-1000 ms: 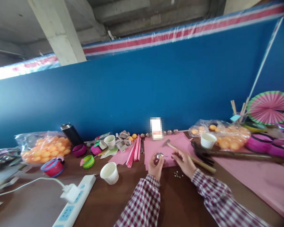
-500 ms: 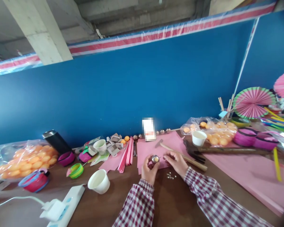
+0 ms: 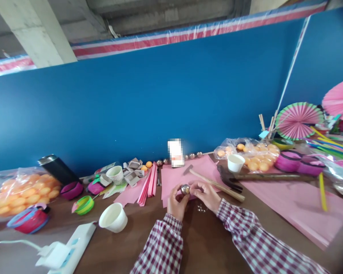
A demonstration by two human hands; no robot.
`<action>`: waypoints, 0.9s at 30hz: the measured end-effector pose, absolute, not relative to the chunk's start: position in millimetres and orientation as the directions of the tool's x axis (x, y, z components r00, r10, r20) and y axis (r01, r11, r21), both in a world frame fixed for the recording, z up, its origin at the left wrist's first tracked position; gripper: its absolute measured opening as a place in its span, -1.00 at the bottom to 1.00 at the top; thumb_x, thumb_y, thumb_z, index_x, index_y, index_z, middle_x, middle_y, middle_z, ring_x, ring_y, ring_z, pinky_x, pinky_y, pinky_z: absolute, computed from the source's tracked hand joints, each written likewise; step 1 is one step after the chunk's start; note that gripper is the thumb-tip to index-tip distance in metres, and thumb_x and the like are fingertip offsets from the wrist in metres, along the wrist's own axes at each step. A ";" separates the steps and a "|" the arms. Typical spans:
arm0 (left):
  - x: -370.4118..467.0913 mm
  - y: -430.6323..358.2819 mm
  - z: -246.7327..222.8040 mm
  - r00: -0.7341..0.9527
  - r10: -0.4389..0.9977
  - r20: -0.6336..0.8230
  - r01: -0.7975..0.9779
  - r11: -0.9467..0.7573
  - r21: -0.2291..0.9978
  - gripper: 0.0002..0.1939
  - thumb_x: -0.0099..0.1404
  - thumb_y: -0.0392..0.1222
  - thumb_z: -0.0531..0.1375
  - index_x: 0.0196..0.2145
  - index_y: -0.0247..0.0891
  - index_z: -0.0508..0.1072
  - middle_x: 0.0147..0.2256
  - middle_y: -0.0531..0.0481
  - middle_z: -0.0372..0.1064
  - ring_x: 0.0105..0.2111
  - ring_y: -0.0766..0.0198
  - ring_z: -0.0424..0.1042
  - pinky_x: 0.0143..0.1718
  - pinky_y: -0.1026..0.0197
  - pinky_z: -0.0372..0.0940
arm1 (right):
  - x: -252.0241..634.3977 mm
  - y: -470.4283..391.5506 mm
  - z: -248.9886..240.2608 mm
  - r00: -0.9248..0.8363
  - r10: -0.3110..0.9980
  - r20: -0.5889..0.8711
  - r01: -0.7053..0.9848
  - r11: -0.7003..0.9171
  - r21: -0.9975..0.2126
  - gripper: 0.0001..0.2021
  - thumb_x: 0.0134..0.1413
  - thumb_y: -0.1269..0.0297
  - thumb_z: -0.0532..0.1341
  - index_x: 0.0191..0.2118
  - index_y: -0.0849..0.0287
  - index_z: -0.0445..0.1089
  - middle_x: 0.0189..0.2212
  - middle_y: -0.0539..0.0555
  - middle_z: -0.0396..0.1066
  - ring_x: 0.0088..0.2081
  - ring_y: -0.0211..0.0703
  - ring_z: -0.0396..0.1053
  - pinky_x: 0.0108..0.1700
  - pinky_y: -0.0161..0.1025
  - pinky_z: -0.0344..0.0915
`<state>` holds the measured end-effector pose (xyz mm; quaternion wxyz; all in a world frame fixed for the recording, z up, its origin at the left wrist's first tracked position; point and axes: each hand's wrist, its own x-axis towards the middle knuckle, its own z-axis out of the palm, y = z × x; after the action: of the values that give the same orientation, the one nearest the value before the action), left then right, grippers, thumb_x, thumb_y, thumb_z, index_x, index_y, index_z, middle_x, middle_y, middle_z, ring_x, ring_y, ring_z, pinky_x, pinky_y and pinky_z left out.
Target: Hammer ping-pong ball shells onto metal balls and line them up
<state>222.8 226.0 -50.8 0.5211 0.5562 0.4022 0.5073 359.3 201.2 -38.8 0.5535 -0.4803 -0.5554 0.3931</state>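
Observation:
My left hand [image 3: 175, 203] is closed around a shiny silver metal ball [image 3: 185, 189], thumb and fingers on its sides. My right hand [image 3: 206, 194] is at the ball's right side, its thumb and fingers pinched together with the tips at the ball's edge. What sits between those fingertips, if anything, is too small to make out. On the brown table just below my hands lie several small shiny beads [image 3: 200, 208]. Behind the ball is a pink paper sheet [image 3: 171, 179] with a wooden-handled hammer [image 3: 217, 182] across it.
A white cup [image 3: 113, 217] and a power strip [image 3: 74, 243] stand on the left. Several metal balls [image 3: 191, 156] line the back edge. Bags of orange balls [image 3: 25, 190] lie at both sides. A larger hammer [image 3: 274, 177] rests on the right.
My right fingertips have come in from a small gap to the ball's edge. The ball has turned; the yellowish spot on its face no longer shows. The view has shifted slightly.

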 end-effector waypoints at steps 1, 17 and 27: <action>222.6 225.9 -51.0 0.162 0.975 0.151 -0.075 -0.141 0.987 -0.51 -0.10 -0.26 0.27 -0.15 -0.32 0.33 -0.17 -0.16 0.35 -0.36 0.23 0.42 -0.28 0.16 0.32 | 359.1 201.0 -39.6 0.059 0.972 0.227 0.086 0.222 -0.971 -0.77 -0.16 0.14 0.20 -0.49 0.24 0.34 -0.20 0.13 0.33 -0.16 -0.12 0.29 -0.14 -0.20 0.23; 222.3 226.0 -53.3 0.217 0.960 0.178 -0.038 -0.174 0.984 -0.53 -0.04 -0.36 0.20 -0.10 -0.34 0.29 -0.17 -0.15 0.34 -0.33 0.23 0.40 -0.26 0.15 0.32 | 356.9 201.2 -41.3 0.018 0.981 0.193 0.017 0.192 -0.981 -0.73 -0.17 0.09 0.20 -0.50 0.24 0.34 -0.30 0.10 0.39 -0.23 -0.13 0.33 -0.15 -0.17 0.25; 221.3 227.7 -58.8 0.211 0.961 0.178 -0.023 -0.178 0.984 -0.51 -0.05 -0.39 0.18 -0.09 -0.34 0.28 -0.15 -0.16 0.33 -0.31 0.21 0.40 -0.23 0.13 0.31 | 357.1 200.1 -39.3 0.009 0.984 0.178 0.029 0.177 -0.984 -0.75 -0.15 0.13 0.20 -0.49 0.26 0.36 -0.24 0.12 0.37 -0.23 -0.14 0.33 -0.15 -0.18 0.25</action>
<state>221.3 227.7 -58.8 0.5044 0.5926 0.3960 0.4875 357.1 200.1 -39.3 0.5385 -0.4634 -0.5464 0.4435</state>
